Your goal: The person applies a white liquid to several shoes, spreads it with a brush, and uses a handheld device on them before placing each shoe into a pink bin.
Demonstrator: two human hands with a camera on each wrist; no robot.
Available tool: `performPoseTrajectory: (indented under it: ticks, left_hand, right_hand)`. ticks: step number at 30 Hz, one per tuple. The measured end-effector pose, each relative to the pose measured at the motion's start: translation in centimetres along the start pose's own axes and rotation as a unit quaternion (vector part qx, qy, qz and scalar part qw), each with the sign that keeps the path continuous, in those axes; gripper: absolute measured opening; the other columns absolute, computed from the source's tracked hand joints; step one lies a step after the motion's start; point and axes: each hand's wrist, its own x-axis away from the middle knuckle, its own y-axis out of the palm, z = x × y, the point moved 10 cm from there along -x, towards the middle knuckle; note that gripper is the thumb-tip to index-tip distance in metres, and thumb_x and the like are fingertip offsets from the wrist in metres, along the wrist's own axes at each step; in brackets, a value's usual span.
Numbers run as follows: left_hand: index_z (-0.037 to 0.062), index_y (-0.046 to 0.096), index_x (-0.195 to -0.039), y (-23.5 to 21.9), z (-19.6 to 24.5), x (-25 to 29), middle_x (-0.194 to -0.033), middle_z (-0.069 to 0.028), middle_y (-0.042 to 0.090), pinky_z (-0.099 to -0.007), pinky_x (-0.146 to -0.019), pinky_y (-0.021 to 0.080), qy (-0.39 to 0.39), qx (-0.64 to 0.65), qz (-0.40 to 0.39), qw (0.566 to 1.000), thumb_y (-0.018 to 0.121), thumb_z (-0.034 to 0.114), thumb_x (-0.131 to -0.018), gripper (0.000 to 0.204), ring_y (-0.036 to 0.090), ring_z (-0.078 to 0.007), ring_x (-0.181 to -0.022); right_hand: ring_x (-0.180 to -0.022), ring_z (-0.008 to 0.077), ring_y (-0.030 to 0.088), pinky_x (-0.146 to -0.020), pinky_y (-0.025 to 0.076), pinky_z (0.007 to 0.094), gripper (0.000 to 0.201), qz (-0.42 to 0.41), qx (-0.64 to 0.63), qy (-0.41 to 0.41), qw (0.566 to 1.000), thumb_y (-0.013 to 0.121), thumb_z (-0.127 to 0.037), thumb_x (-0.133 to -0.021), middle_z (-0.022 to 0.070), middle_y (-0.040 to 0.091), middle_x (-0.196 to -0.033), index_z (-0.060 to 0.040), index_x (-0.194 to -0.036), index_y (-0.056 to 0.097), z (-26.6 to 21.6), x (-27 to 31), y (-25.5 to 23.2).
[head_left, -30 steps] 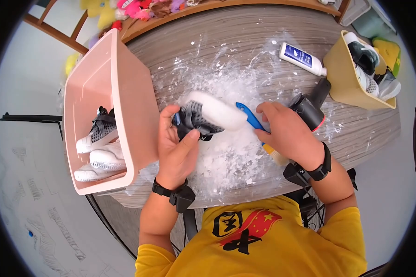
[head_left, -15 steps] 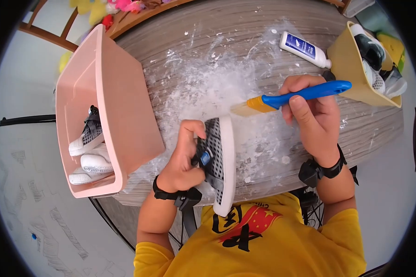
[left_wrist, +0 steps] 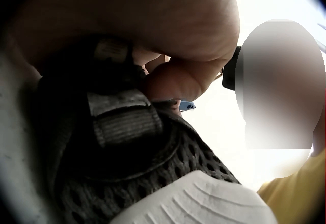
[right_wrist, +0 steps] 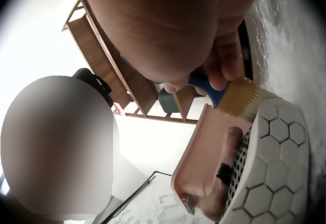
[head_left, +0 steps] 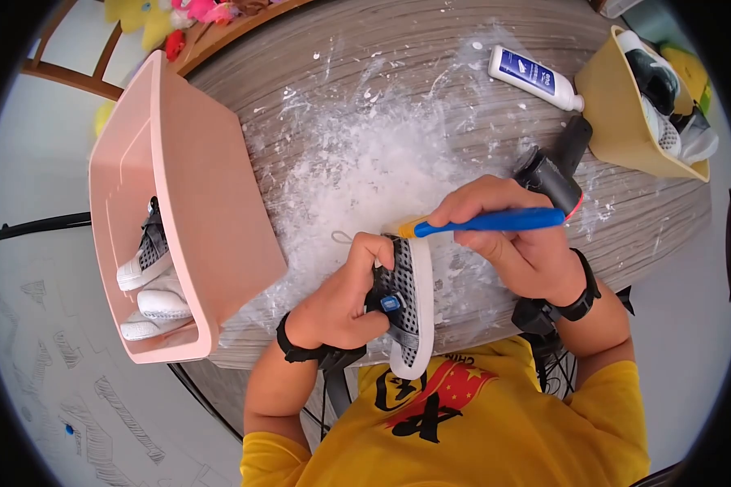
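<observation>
The left hand (head_left: 343,302) grips a black-and-white mesh shoe (head_left: 406,300) at its opening, the white sole turned toward the right hand. In the left wrist view the shoe's strap (left_wrist: 127,122) and mesh show below the fingers. Pinched in the right hand (head_left: 518,243) is a brush with a blue handle (head_left: 503,221). Its yellow ferrule and bristles meet the shoe's far end. The right wrist view shows the bristles (right_wrist: 253,105) against the edge of the hexagon-patterned sole (right_wrist: 277,158).
A pink bin (head_left: 219,195) with shoes stands at the left, a yellow bin (head_left: 617,114) with shoes at the right. A white bottle (head_left: 532,77) and a black device (head_left: 551,177) lie near the yellow bin. White residue covers the middle of the table (head_left: 357,162).
The shoe turned from sideways to lengthwise, its sole now facing right. The right hand lifted the brush, swung its bristles leftward, then brought them down onto the shoe's far end.
</observation>
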Motion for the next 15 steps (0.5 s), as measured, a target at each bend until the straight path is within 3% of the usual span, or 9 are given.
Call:
performPoseTrajectory:
  ticks: [3,6,11,12,14,15]
  left_hand:
    - [0.0096,0.022,-0.116,-0.3,-0.5,0.1,-0.113,-0.0123,0.048,-0.0255,-0.088,0.040,0.027,-0.021,0.015,0.999,0.039,-0.007,-0.057,0.064,0.048,-0.0162,-0.101]
    - [0.0074,0.015,-0.126,0.0,-0.8,0.1,-0.115,-0.0153,0.049,-0.0296,-0.088,0.041,-0.004,0.109,0.014,0.994,0.042,-0.011,-0.066,0.069,0.049,-0.0168,-0.103]
    - [0.0078,0.010,-0.135,0.3,-0.1,0.1,-0.124,-0.0186,0.046,-0.0354,-0.098,0.037,0.002,0.134,0.002,0.991,0.044,-0.010,-0.065,0.080,0.050,-0.0232,-0.112]
    - [0.0080,0.009,-0.136,0.3,0.2,0.1,-0.126,-0.0189,0.045,-0.0370,-0.100,0.035,0.011,0.142,0.003,0.990,0.044,-0.010,-0.065,0.082,0.050,-0.0246,-0.114]
    - [0.0131,0.013,-0.136,-0.8,0.0,0.1,-0.133,-0.0185,0.043,-0.0389,-0.105,0.031,0.013,0.141,0.069,0.987,0.051,-0.003,-0.059,0.088,0.046,-0.0284,-0.122]
    - [0.0157,0.015,-0.136,-1.3,-0.1,0.3,-0.136,-0.0183,0.042,-0.0399,-0.108,0.029,0.014,0.141,0.105,0.984,0.054,0.000,-0.055,0.091,0.044,-0.0304,-0.126]
  right_hand:
    - [-0.088,0.0257,0.067,-0.077,0.053,0.0321,0.022,-0.031,0.045,-0.039,0.998,0.070,-0.003,-0.086,0.0110,0.068,-0.103,-0.0011,-0.107,0.063,-1.2,0.1,0.5]
    - [-0.087,0.0279,0.066,-0.076,0.053,0.0332,0.028,-0.052,0.062,-0.093,0.992,0.074,0.000,-0.080,0.0109,0.069,-0.102,-0.0025,-0.106,0.064,-2.4,0.0,0.9]
    - [-0.087,0.0284,0.066,-0.075,0.053,0.0347,0.031,-0.069,0.018,-0.128,0.989,0.076,0.002,-0.077,0.0130,0.070,-0.104,-0.0023,-0.105,0.064,-3.4,0.2,0.7]
    - [-0.084,0.0277,0.066,-0.073,0.052,0.0354,0.026,-0.063,0.009,-0.125,0.990,0.076,-0.005,-0.079,0.0146,0.071,-0.101,-0.0030,-0.102,0.064,-3.4,0.3,0.6]
    - [-0.078,0.0264,0.066,-0.071,0.050,0.0370,0.022,-0.053,-0.009,-0.122,0.991,0.076,-0.018,-0.084,0.0177,0.072,-0.095,-0.0043,-0.096,0.064,-3.3,0.4,0.3]
    - [-0.078,0.0265,0.065,-0.071,0.050,0.0370,0.021,-0.051,-0.006,-0.122,0.991,0.076,-0.017,-0.085,0.0175,0.072,-0.094,-0.0044,-0.095,0.064,-3.3,0.4,0.2]
